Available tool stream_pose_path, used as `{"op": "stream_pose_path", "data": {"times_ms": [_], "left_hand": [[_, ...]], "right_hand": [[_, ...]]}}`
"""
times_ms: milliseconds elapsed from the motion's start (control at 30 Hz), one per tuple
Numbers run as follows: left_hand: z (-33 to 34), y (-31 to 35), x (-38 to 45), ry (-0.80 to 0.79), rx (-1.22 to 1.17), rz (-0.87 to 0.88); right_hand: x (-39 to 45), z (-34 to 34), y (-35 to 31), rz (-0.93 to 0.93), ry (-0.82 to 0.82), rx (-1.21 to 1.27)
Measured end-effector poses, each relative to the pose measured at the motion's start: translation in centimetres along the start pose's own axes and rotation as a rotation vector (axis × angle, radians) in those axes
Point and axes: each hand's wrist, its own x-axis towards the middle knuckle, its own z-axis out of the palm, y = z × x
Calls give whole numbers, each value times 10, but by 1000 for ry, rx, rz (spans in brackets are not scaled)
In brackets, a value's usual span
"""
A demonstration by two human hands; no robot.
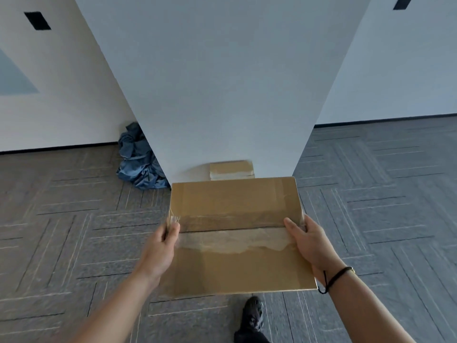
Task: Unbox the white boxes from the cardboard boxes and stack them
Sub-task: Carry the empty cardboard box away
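Note:
I hold a flat brown cardboard box (235,206) in the air in front of me, its top flaps shut along a centre seam covered by clear tape. My left hand (163,246) grips its left edge, pinching a loose end of tape there. On the opposite edge, my right hand (309,241) clasps the box with the thumb on top. A second cardboard box (231,170) lies on the floor against the foot of the white pillar, mostly hidden behind the held box. No white boxes are visible.
A wide white pillar (222,82) stands straight ahead. A crumpled blue cloth (138,162) lies on the floor at its left corner. Grey patterned carpet (74,231) spreads to both sides. My dark shoe (253,315) shows below the box.

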Motion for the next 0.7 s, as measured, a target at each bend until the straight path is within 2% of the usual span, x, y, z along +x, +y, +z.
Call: {"op": "stream_pose_path", "data": {"times_ms": [267,700], "left_hand": [[37,51,112,56,54,-57],[66,77,349,-79,-117,-223]], "right_hand": [[134,-5,-47,51,-58,4],[354,42,-78,187,-77,-32]]}}
